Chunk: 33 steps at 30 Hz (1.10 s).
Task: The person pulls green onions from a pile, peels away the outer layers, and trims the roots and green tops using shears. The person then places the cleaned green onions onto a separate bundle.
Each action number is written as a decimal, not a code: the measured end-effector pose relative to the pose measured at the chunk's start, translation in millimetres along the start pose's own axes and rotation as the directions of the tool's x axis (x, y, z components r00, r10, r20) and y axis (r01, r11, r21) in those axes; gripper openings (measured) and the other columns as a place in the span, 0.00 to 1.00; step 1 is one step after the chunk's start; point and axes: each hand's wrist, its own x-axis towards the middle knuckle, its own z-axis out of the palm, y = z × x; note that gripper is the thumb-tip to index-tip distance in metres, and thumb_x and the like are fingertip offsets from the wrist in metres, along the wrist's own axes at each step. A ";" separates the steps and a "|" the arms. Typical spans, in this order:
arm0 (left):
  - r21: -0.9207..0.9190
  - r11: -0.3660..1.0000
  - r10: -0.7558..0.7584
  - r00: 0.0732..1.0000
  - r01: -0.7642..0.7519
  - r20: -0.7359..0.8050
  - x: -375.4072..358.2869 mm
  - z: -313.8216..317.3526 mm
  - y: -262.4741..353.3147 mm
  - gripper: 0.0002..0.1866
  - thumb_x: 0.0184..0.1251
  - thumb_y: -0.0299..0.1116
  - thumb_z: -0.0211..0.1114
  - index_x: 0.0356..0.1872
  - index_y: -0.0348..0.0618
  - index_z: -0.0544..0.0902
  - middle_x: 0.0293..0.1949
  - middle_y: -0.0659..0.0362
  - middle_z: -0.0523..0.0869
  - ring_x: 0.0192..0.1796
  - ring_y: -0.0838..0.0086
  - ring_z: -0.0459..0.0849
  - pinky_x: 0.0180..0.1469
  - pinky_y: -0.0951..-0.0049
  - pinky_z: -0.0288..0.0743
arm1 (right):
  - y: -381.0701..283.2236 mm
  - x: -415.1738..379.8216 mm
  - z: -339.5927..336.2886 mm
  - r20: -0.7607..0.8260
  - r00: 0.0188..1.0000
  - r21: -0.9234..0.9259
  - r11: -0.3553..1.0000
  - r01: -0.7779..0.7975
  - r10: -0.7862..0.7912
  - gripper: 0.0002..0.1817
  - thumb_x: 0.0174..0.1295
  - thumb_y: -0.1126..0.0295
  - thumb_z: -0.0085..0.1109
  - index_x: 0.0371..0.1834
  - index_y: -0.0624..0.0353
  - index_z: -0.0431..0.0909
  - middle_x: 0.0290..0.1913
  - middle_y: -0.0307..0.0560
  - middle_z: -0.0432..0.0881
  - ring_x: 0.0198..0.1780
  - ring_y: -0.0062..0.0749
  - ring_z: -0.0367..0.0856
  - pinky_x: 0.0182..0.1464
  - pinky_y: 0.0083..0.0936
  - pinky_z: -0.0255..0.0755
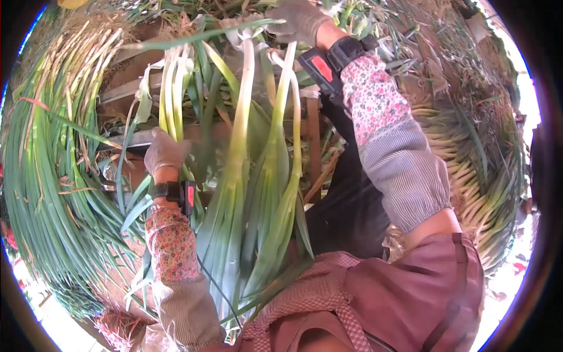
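Observation:
My gloved left hand (166,154) is closed around a few pale green onion stalks (172,100), whose white ends point away from me. In front of me lie larger green onions (240,132) with thick white shanks and broad green leaves that spread toward my lap. At the top, my gloved right hand (298,22) is over the white ends of these large onions, close to a long loose green leaf (205,36). Its fingers are blurred and partly lost among the leaves, so its grip does not show.
A large heap of thinner green onions (58,146) with a red tie stands on the left. More onions (469,188) are piled on the right. Wooden slats (311,141) show under the stalks, and stripped leaves litter the ground (404,35) beyond.

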 end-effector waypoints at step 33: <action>-0.378 0.906 0.220 0.975 -0.190 0.037 17.6 28.4 -6.0 0.44 0.45 0.65 0.76 0.47 0.27 0.83 0.44 0.36 0.88 0.50 0.46 0.88 0.51 0.55 0.80 | -164.8 -130.2 -22.1 0.762 0.482 0.648 -0.482 -0.590 0.432 0.14 0.61 0.63 0.68 0.45 0.59 0.83 0.42 0.42 0.84 0.42 0.33 0.85 0.45 0.40 0.84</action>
